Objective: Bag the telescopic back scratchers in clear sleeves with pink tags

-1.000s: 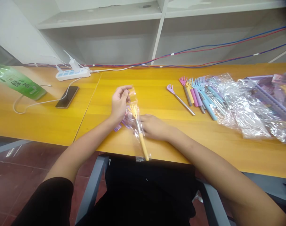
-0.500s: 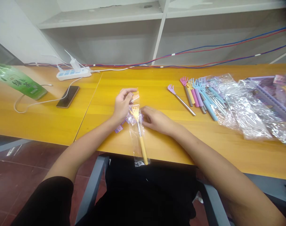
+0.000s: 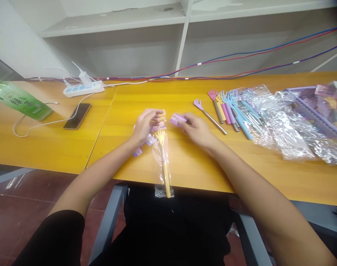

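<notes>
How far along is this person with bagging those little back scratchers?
One yellow scratcher already sits inside a clear bag at the table's near edge. In hand: the left hand pinches the bag's open top, and the right hand holds a small purple card. Left: a row of loose scratchers lies unbagged to the right, beside a pile of clear bags.

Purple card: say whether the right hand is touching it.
Touching. The head view shows the right hand pinching the purple card between its fingertips, above the table.
</notes>
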### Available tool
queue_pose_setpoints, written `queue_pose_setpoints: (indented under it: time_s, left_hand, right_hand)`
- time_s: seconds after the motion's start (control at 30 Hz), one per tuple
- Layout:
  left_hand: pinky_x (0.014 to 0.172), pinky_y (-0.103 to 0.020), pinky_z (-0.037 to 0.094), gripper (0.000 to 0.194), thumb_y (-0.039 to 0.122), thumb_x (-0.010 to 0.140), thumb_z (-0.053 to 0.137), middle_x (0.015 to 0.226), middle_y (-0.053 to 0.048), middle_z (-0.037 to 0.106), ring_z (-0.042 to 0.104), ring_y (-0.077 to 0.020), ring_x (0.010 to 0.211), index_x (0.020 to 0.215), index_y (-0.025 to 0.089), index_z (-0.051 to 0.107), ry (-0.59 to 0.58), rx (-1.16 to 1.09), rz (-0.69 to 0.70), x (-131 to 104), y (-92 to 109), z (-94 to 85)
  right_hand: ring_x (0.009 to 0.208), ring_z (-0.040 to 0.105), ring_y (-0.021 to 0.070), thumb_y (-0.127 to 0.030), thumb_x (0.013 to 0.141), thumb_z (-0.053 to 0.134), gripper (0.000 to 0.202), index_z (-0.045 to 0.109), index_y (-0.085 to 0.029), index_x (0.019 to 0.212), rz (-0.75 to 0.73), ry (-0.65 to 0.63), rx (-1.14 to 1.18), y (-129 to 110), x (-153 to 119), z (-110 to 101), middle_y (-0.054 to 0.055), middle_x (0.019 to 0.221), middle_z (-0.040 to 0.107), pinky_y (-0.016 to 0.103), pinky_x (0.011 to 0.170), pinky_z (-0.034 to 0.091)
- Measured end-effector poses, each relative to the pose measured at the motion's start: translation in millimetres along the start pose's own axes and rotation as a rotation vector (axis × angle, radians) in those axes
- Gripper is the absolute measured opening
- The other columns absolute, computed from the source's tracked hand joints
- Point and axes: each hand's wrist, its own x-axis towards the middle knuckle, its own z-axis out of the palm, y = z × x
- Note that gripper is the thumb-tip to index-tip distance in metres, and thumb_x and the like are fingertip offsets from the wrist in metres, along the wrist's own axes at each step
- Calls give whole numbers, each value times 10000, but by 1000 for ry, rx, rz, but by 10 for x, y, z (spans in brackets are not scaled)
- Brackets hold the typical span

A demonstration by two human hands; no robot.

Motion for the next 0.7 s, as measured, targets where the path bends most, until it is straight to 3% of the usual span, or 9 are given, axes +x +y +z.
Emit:
queue_pose_setpoints:
  time_s: [0.2, 0.3, 0.43, 0.7]
  left_hand:
    - [954, -410, 638, 353, 505, 950, 710, 1140, -138, 804, 782, -237, 1006, 983, 167, 803, -162, -89, -148, -45, 27, 58]
    - [972, -470, 645, 392, 530, 953, 706, 1119, -171, 823, 806, -290, 1038, 976, 153, 810, -221, -109, -184, -72, 53, 76]
    - [970, -496, 653, 425, 558, 955, 690, 1064, -198, 837, 814, -337, 1082, 951, 152, 816, -276, -163, -262, -62, 67, 68]
    - [1026, -484, 643, 483, 591, 926, 673, 1133, -211, 837, 815, -338, 1111, 993, 141, 834, -316, -264, -376, -23, 62, 26]
  right_hand:
    - [918, 559, 257, -680, 1037, 539, 514, 638, -246, 781, -112, 161, 50, -67, 16, -101, 58, 800, 575, 402, 899, 473]
    - [892, 576, 239, -704, 984, 624, 458, 697, -253, 949, -85, 158, 188, -111, -4, -46, 59, 903, 620, 390, 840, 500]
    - [894, 624, 219, -634, 938, 726, 420, 636, -266, 1120, -62, 113, 311, -83, -16, 27, 60, 1017, 674, 370, 780, 536]
    - [980, 688, 243, -443, 1001, 695, 273, 612, -247, 1171, -189, 125, 77, -86, -57, -42, 93, 1106, 716, 411, 845, 563]
